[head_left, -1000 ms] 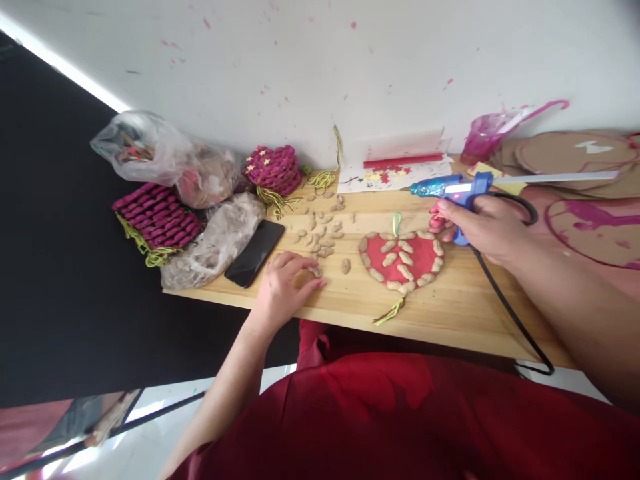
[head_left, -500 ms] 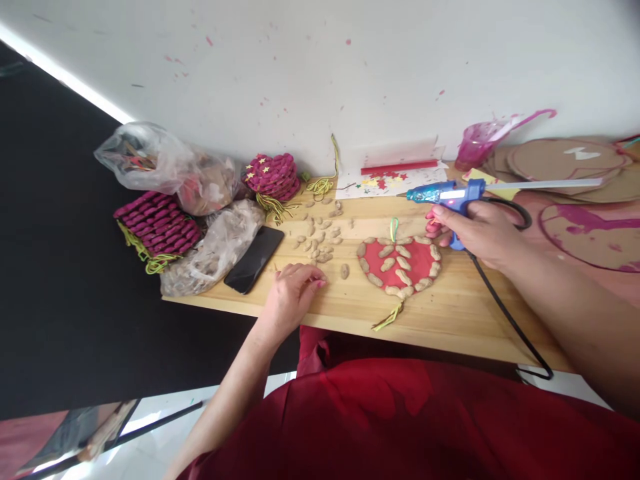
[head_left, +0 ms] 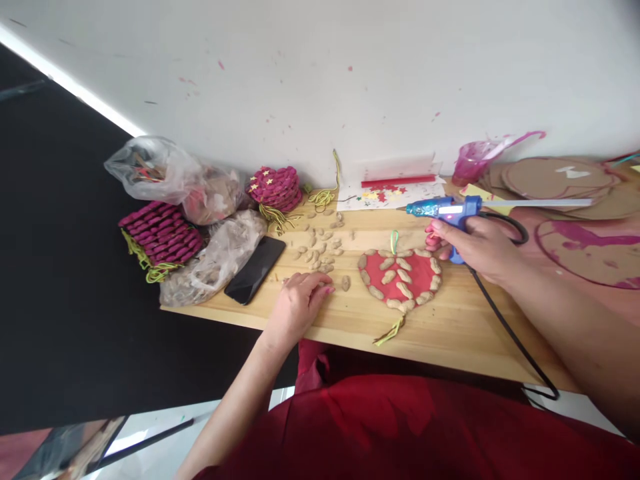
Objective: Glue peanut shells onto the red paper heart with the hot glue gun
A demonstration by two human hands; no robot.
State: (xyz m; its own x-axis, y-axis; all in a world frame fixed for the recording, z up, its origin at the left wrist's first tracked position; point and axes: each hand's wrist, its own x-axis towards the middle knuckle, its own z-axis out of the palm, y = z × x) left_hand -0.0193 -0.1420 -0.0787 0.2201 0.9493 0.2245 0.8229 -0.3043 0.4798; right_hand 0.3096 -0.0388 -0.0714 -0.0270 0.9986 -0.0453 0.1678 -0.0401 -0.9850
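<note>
A red heart (head_left: 400,277) edged and filled with peanut shells lies on the wooden table (head_left: 450,327), with a green loop at its top and a tassel at its tip. My right hand (head_left: 475,243) grips a blue glue gun (head_left: 445,210), held just above the heart's upper right with its nozzle pointing left. My left hand (head_left: 300,303) rests on the table left of the heart, fingers curled and pinched by a single peanut (head_left: 345,283); whether it holds one I cannot tell. Loose peanuts (head_left: 320,243) lie scattered beyond it.
A black phone (head_left: 255,261), plastic bags (head_left: 175,177) and magenta woven pieces (head_left: 160,233) crowd the table's left end. Star-strewn paper (head_left: 390,193) and a pink cup (head_left: 473,160) sit by the wall. Cardboard discs (head_left: 560,177) lie at the right. The gun's black cord (head_left: 510,333) runs off the front edge.
My left hand slid a little right along the table toward the single peanut. My right hand kept the glue gun near the heart's upper right; the view shifted slightly.
</note>
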